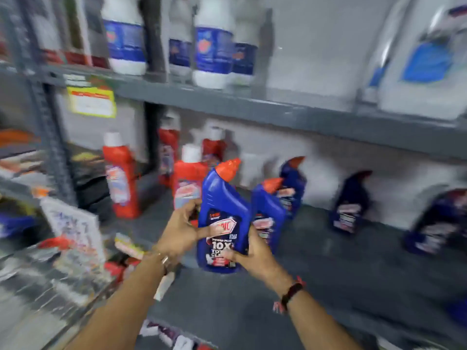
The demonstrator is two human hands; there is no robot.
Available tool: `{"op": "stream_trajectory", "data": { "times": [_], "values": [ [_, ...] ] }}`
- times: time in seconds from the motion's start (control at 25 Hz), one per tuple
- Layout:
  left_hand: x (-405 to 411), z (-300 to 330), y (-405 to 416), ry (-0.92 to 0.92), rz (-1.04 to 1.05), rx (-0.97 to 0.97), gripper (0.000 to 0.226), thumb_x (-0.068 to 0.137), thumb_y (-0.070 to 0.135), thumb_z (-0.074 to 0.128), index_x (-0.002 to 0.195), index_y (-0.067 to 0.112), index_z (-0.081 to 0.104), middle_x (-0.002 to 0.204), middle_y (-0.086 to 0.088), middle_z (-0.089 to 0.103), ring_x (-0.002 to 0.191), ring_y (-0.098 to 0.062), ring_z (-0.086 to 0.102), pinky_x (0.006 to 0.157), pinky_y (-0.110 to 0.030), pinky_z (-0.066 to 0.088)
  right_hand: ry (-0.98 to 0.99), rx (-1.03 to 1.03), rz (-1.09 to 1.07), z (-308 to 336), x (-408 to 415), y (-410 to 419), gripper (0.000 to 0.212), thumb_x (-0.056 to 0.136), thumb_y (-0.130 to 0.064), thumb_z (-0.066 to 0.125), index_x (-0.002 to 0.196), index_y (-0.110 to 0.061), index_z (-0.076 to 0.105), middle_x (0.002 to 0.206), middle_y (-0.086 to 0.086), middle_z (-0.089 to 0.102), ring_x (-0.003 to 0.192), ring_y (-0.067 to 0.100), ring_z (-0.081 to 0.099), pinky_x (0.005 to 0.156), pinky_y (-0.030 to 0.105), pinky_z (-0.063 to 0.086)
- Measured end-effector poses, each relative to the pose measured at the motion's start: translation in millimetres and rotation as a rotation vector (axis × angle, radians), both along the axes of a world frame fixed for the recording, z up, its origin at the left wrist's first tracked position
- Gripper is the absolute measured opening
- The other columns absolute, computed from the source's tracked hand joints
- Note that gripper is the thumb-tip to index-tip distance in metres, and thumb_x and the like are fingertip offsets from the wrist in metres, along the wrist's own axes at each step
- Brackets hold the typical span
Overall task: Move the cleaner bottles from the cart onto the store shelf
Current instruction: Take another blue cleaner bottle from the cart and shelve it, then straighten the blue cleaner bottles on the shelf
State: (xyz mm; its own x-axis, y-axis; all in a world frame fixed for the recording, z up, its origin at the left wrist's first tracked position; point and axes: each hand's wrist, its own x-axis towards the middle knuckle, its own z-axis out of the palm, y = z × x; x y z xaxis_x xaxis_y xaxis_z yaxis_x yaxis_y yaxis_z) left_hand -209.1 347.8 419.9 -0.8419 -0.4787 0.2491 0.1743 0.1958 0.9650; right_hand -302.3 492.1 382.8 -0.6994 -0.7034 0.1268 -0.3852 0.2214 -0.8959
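A blue cleaner bottle [222, 218] with an orange-red angled cap stands upright on the grey store shelf [316, 269], near its front. My left hand [180, 229] grips its left side and my right hand [252, 253] grips its lower right side. Just behind it stands a second blue bottle [269, 213], and a third blue bottle [293, 185] is further back. More dark blue bottles [351, 203] stand to the right along the back wall. The cart is out of view.
Red bottles [122, 178] with white caps stand at the shelf's left. The upper shelf [278, 109] holds white bottles with blue labels [213, 44]. A yellow price tag [92, 102] hangs from it. A neighbouring rack with packets [73, 231] is at the left.
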Motion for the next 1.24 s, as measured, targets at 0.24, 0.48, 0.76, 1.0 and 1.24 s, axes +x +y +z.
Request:
{"op": "stream_trajectory", "data": {
  "times": [0.24, 0.48, 0.76, 1.0, 1.24],
  "values": [
    [-107.9, -2.9, 123.5, -0.024, -0.28, -0.067, 0.056, 0.044, 0.013, 0.088, 0.092, 0.014, 0.06, 0.093, -0.006, 0.071, 0.079, -0.011, 0.066, 0.079, -0.032, 0.055, 0.048, -0.071, -0.296, 5.4, -46.8, 142.2, 0.069, 0.058, -0.042, 0.081, 0.113, -0.038, 0.039, 0.129, 0.013, 0.05, 0.123, 0.028, 0.047, 0.107, 0.05, 0.038],
    [-173.0, -47.5, 172.9, -0.096, -0.221, -0.038, 0.048, 0.052, 0.002, 0.083, 0.091, 0.016, 0.058, 0.095, -0.011, 0.069, 0.086, -0.024, 0.065, 0.079, -0.038, 0.053, -0.026, -0.024, -0.461, -30.6, -97.7, 176.1, 0.09, 0.048, -0.058, 0.079, 0.119, -0.018, 0.042, 0.122, 0.012, 0.053, 0.115, 0.025, 0.052, 0.102, 0.044, 0.043],
    [-190.8, -92.9, 154.7, -0.249, -0.361, -0.238, 0.072, 0.064, 0.007, 0.076, 0.124, 0.023, 0.041, 0.115, 0.016, 0.052, 0.102, 0.003, 0.049, 0.089, -0.017, 0.04, -0.048, 0.053, -0.446, -74.4, -141.2, 186.8, 0.076, 0.062, -0.005, 0.08, 0.125, -0.016, 0.039, 0.124, 0.006, 0.051, 0.116, 0.018, 0.049, 0.099, 0.032, 0.041],
    [-196.2, -124.0, 178.4, -0.368, -0.246, -0.353, 0.04, 0.069, 0.009, 0.073, 0.106, 0.01, 0.058, 0.111, -0.009, 0.066, 0.109, -0.025, 0.055, 0.09, -0.026, 0.037, 0.043, 0.277, -0.468, -90.9, -149.2, 204.4, 0.046, 0.07, -0.017, 0.076, 0.11, -0.013, 0.053, 0.108, 0.003, 0.063, 0.103, 0.016, 0.042, 0.105, 0.039, 0.033],
    [-208.2, -139.9, 208.9, -0.407, -0.204, -0.605, 0.056, 0.065, 0.039, 0.073, 0.116, 0.026, 0.053, 0.125, 0.003, 0.059, 0.122, -0.014, 0.046, 0.117, -0.047, 0.003, -0.033, 0.284, -0.437, -87.1, -159.4, 252.5, 0.049, 0.07, -0.014, 0.076, 0.11, -0.017, 0.05, 0.097, -0.009, 0.053, 0.108, 0.018, 0.052, 0.096, 0.031, 0.04]
  ]
}}
